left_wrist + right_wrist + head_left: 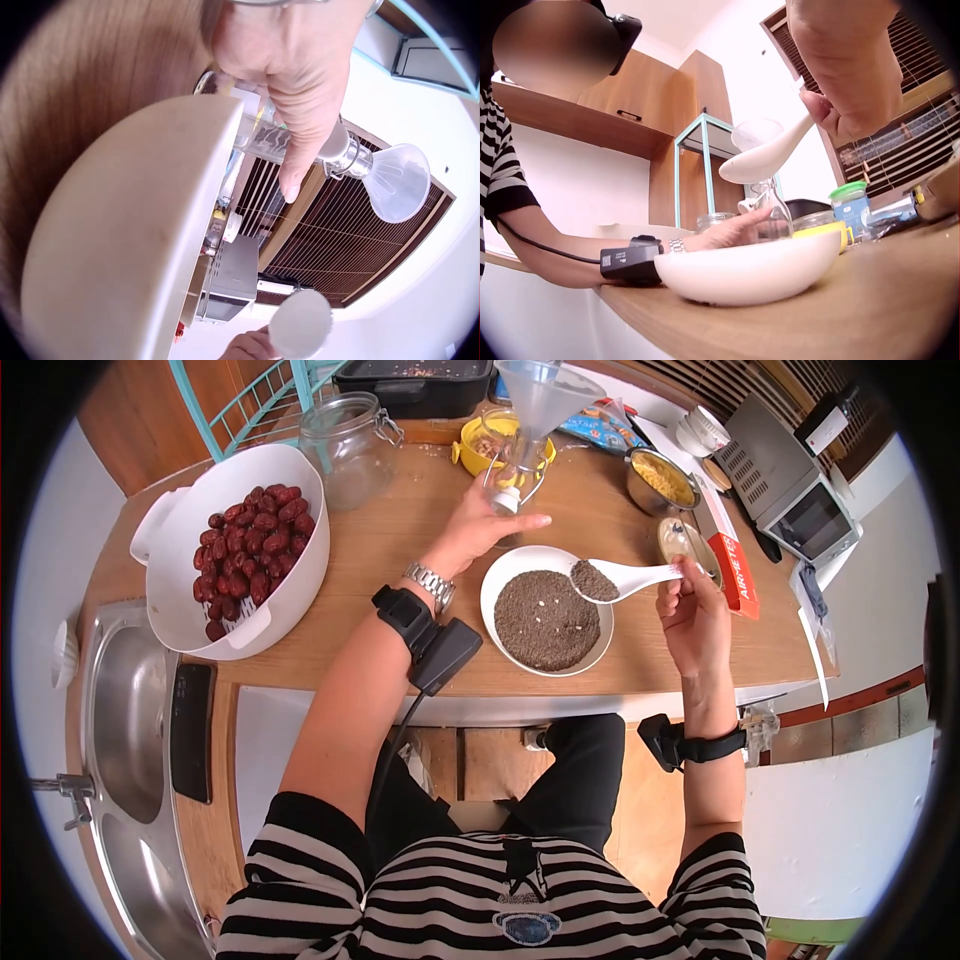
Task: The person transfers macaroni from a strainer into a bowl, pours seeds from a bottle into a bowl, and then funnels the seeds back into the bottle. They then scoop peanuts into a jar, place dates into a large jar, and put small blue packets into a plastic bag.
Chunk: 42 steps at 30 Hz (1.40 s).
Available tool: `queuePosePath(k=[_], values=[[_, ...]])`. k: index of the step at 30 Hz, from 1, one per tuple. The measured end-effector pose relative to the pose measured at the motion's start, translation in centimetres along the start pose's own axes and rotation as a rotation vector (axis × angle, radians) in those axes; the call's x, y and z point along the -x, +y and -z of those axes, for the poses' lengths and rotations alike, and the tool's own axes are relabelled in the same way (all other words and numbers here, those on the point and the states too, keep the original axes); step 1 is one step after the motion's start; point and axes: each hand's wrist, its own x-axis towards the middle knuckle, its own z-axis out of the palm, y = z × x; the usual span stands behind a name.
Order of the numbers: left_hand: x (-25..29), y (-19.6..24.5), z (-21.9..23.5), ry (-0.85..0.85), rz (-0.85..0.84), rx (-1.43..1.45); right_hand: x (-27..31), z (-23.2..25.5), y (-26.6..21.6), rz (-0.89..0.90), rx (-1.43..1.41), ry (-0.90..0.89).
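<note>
The left hand (pixel 478 525) is holding the clear bottle (pixel 262 141), thumb lying across the near side; its fingers are mostly hiding behind the glass. A funnel (pixel 550 400) is sitting in the bottle's mouth, so that grip should be keeping the base firm and the neck upright. The white bowl (pixel 490 605) is standing just beside the bottle, holding dark seeds (pixel 545 628). The loaded spoon (pixel 640 579) is hovering above the bowl's right side, its handle end pinched in the right hand (pixel 697 625). Best to be carrying it level, pausing over the bowl to let loose seeds drop, then tipping slowly so the funnel is not clogging.

On the left, a steel sink (pixel 130 750) is adjoining the wooden worktop (pixel 590 500). A white basket (pixel 318 530) is holding dried dates (pixel 250 545), and a glass jar (pixel 350 465) is standing beside it. A yellow cup (pixel 475 460) is sitting behind the bottle; farther right, a metal bowl (pixel 645 498) is holding yellow food. Dark blinds (pixel 660 385) are hanging behind, and a microwave (pixel 800 510) is standing at far right.
</note>
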Motion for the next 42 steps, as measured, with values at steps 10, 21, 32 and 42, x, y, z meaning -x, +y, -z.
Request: queuePosePath(k=[10, 21, 32, 42], values=[[-0.1, -0.4, 0.0, 0.002, -0.060, 0.021, -4.6, -4.7, -9.2, 0.165, -0.130, -0.120], [-0.3, -0.7, 0.2, -0.021, -0.017, 0.055, -9.6, -9.9, -8.4, 0.355, 0.130, -0.191], [-0.1, -0.1, 0.0, -0.013, -0.022, 0.052, -6.2, -9.5, -6.4, 0.857, 0.444, -0.211], [-0.2, -0.4, 0.0, 0.023, -0.053, -0.006, 0.4, -1.2, -1.2, 0.465, 0.378, -0.069]])
